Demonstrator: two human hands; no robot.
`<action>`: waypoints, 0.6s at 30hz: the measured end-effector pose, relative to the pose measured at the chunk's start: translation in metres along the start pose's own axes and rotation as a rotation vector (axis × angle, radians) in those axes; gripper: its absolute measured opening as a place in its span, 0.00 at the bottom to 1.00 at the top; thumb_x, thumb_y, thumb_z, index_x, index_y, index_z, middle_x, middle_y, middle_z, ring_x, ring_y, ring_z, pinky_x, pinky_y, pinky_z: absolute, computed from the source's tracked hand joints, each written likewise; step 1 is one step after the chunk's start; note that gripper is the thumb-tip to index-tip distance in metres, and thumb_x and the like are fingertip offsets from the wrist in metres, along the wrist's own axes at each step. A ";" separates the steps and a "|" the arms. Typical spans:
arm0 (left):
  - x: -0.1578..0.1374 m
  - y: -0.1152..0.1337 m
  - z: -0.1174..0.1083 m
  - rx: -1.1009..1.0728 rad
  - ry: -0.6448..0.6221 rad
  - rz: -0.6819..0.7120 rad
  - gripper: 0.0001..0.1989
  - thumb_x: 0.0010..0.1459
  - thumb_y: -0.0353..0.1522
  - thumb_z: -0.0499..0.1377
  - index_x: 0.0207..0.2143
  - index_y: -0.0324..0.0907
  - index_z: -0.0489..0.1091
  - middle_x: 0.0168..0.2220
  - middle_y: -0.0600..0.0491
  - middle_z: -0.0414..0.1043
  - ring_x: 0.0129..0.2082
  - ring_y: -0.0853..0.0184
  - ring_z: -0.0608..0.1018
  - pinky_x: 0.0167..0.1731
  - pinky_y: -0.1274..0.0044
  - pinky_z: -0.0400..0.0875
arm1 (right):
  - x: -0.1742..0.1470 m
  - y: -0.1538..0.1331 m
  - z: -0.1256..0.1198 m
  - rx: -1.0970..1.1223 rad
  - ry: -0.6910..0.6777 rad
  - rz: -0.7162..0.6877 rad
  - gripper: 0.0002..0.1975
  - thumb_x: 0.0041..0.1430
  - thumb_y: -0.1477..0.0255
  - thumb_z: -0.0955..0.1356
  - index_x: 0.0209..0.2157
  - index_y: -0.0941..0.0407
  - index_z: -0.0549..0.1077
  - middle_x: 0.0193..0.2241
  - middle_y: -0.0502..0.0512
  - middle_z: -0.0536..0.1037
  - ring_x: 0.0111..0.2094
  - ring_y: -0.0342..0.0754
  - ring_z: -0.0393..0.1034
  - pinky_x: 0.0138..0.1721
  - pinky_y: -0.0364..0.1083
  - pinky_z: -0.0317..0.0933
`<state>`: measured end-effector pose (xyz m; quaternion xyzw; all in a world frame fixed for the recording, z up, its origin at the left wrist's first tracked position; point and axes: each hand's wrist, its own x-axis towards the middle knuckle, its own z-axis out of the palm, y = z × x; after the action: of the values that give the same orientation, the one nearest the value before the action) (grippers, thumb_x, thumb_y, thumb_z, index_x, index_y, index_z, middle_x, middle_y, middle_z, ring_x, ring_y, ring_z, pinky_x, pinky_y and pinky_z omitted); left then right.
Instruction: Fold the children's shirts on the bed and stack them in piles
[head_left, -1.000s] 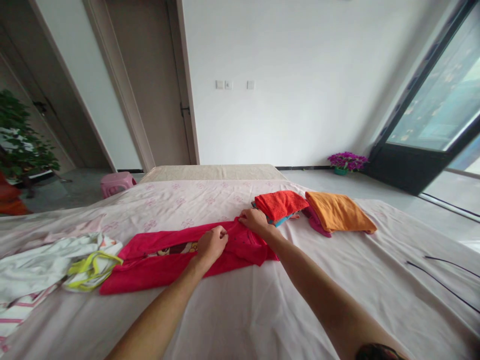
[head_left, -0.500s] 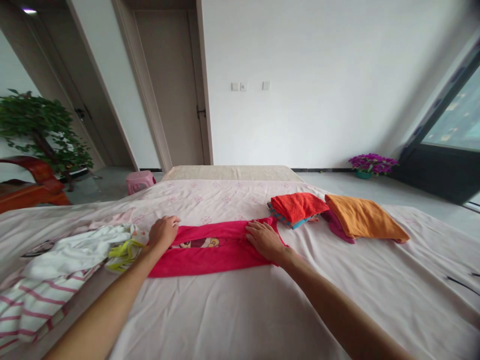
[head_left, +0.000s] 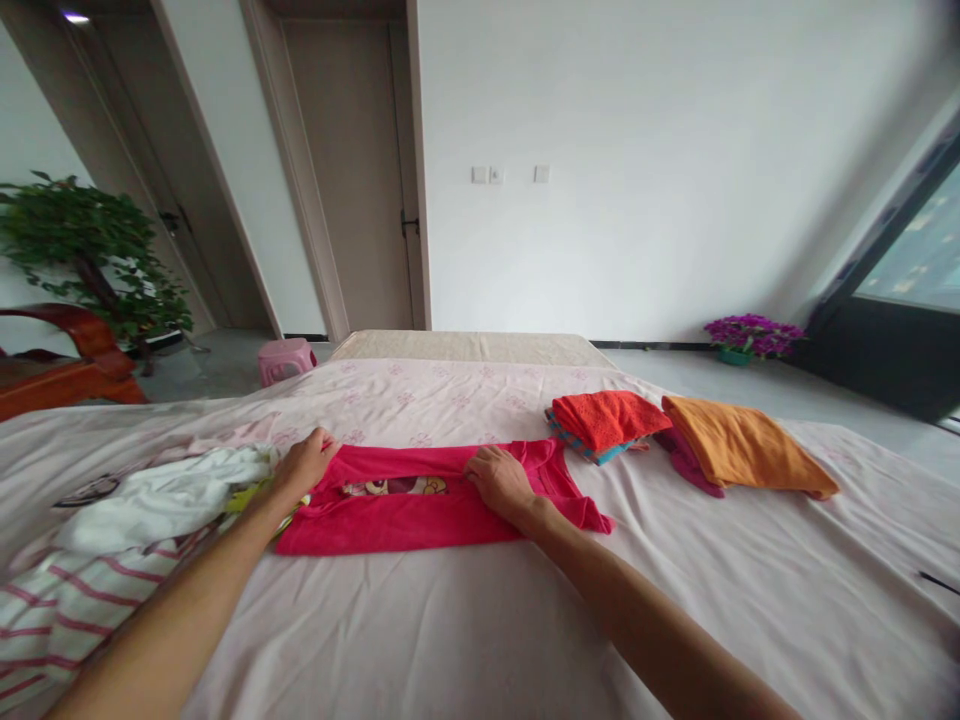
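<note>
- Left hand: fingers curled together at the far left corner of the pinkish-red garment; whether they clamp the cloth cannot be told.
- Right hand: fingers bent on the same garment, toward its right end; their undersides are hidden, so their grip is unclear.
- Between both sets of fingers, folded edges half cover a cartoon print.
- Left of the left fingers, the striped cloth is cut off by the frame.
- Right of the right fingers, red folded cloth mostly hides a blue one.
</note>
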<state>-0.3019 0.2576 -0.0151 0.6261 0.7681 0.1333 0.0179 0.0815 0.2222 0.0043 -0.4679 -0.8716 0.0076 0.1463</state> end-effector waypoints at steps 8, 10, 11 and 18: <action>-0.015 -0.007 0.003 0.059 -0.015 -0.011 0.21 0.62 0.47 0.49 0.47 0.44 0.66 0.47 0.45 0.76 0.47 0.56 0.78 0.40 0.73 0.67 | -0.022 0.007 -0.007 -0.027 0.010 0.001 0.25 0.69 0.59 0.58 0.61 0.56 0.65 0.60 0.60 0.67 0.61 0.54 0.59 0.60 0.52 0.51; -0.020 -0.022 -0.001 0.125 -0.007 -0.027 0.22 0.62 0.48 0.48 0.49 0.43 0.66 0.46 0.44 0.77 0.45 0.55 0.78 0.40 0.72 0.67 | -0.027 0.014 -0.003 -0.060 -0.038 0.003 0.30 0.69 0.57 0.56 0.66 0.58 0.57 0.65 0.61 0.58 0.66 0.55 0.49 0.65 0.55 0.44; -0.021 -0.031 -0.004 0.157 -0.004 -0.057 0.23 0.63 0.47 0.47 0.50 0.43 0.66 0.44 0.44 0.77 0.44 0.55 0.79 0.39 0.71 0.68 | -0.029 0.017 -0.001 -0.073 -0.067 0.009 0.30 0.70 0.57 0.55 0.66 0.58 0.56 0.66 0.61 0.56 0.67 0.55 0.47 0.65 0.56 0.42; -0.042 -0.015 -0.029 0.147 0.082 0.062 0.22 0.63 0.39 0.47 0.51 0.37 0.70 0.51 0.40 0.73 0.53 0.54 0.74 0.51 0.69 0.66 | -0.025 -0.003 0.001 -0.107 0.035 0.065 0.30 0.70 0.56 0.54 0.65 0.58 0.59 0.66 0.62 0.56 0.68 0.57 0.45 0.66 0.61 0.38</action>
<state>-0.3127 0.2087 0.0031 0.6434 0.7560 0.1022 -0.0636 0.0922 0.2001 -0.0028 -0.5030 -0.8524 -0.0424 0.1363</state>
